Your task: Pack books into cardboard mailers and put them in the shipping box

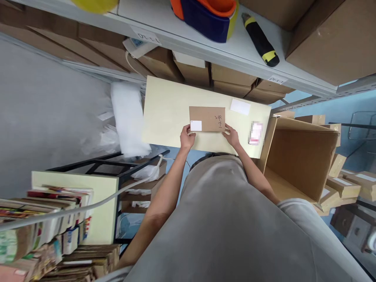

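Observation:
A flat brown cardboard package (208,117) sits over the pale yellow tabletop (164,113), in front of my body. A white label is stuck on its lower left corner, and handwriting in dark ink runs along its right end. My left hand (187,137) grips the lower left corner, thumb on the near edge. At the lower right corner my right hand (231,136) pinches the package in the same way. Whether it touches the tabletop I cannot tell. A white slip of paper (240,106) lies to its right, near a blurred pink and white item (255,133).
Beyond the table, a grey shelf (176,35) holds a tape dispenser (208,17), a black and yellow utility knife (260,39) and boxes. A large open carton (299,156) stands at right. White wrap (129,117) hangs at left, above books (58,211) and a grey cable (108,199).

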`<action>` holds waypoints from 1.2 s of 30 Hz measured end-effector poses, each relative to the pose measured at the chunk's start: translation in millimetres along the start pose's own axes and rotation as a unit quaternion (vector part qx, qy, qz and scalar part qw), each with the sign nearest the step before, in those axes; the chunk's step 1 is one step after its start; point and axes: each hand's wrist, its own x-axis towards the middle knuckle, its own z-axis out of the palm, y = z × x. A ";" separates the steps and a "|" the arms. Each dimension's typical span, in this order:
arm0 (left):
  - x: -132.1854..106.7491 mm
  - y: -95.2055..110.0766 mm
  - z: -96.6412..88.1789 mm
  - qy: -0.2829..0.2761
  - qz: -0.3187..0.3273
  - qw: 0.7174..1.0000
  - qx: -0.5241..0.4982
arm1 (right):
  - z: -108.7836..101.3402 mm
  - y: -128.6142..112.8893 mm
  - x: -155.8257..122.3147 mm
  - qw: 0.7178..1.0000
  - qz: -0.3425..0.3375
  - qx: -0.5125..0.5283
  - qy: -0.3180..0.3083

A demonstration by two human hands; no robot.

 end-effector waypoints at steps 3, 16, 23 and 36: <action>2.4 -6.5 3.0 -0.002 -0.022 1.000 -0.018 | 3.8 6.4 4.0 1.000 0.022 0.000 0.014; -1.3 -1.4 -17.9 0.024 0.091 0.993 -0.076 | -27.5 -45.7 -11.1 0.986 -0.087 -0.141 0.037; -9.0 -22.4 -15.4 0.043 0.013 0.995 -0.088 | -29.6 -19.1 -17.7 0.995 -0.037 -0.086 0.015; -10.9 -14.9 -29.4 -0.002 0.089 0.992 -0.090 | -21.8 -16.4 -22.0 0.997 -0.065 0.026 -0.025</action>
